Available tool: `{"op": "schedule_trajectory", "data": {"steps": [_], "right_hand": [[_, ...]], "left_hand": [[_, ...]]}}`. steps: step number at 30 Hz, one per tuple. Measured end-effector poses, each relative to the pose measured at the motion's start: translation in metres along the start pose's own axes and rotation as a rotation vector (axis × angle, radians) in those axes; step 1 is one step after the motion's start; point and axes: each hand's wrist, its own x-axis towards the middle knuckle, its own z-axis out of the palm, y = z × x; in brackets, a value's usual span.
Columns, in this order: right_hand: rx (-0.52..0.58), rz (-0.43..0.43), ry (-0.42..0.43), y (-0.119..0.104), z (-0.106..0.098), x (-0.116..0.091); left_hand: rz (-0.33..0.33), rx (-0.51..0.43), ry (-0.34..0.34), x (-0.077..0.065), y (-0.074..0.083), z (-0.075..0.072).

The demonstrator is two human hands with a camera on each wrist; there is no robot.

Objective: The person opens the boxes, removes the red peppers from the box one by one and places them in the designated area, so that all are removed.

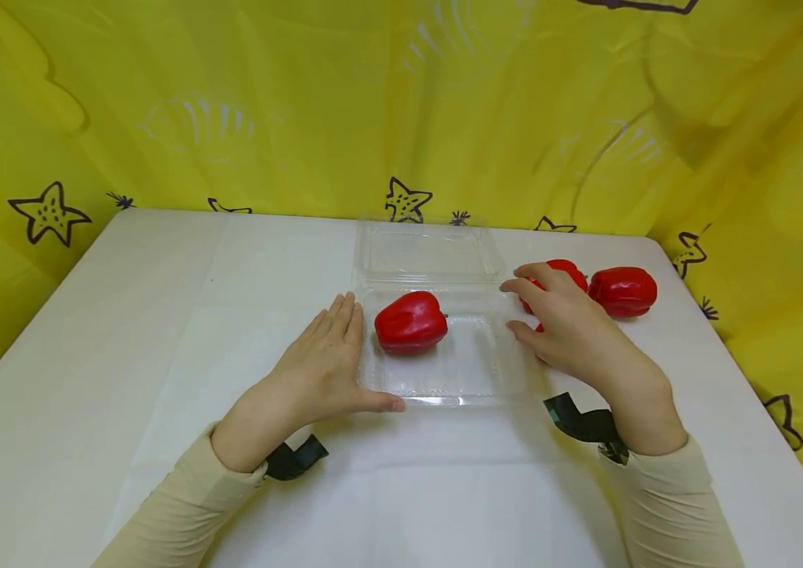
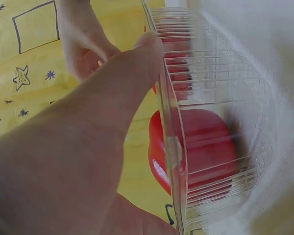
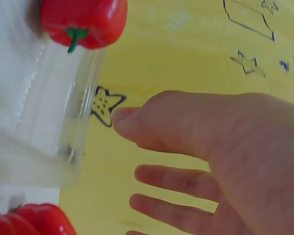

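A clear plastic clamshell container lies on the white table with its lid folded back. One red bell pepper is inside, toward the left end. My left hand rests along the left side, fingers straight, thumb on the front rim; the left wrist view shows that thumb touching the rim. Above the right side of the container is my right hand, thumb and fingers spread, holding nothing. It partly hides a red bell pepper and another bit of red below the palm.
Another red bell pepper lies on the table at the right, near its edge. Yellow patterned cloth hangs behind and beside the white table. Black straps are around both wrists.
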Motion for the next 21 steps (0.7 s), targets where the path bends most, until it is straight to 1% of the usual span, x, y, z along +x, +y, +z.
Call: {"op": "schedule_trajectory", "data": {"steps": [7,12,17,21], "right_hand": [[-0.005,-0.054,0.025,-0.013,0.001,0.006],[0.003,-0.134,0.034,-0.021,0.004,0.011],[-0.01,-0.185,0.005,-0.033,0.006,0.018],[-0.024,-0.204,-0.033,-0.043,0.008,0.024]], "left_hand": [[0.009,-0.004,0.007,-0.001,0.0,0.0],[0.008,-0.007,0.011,-0.001,0.0,0.001],[-0.001,-0.014,0.006,-0.001,-0.001,0.001],[0.0,-0.021,0.002,0.0,0.0,0.0]]}}
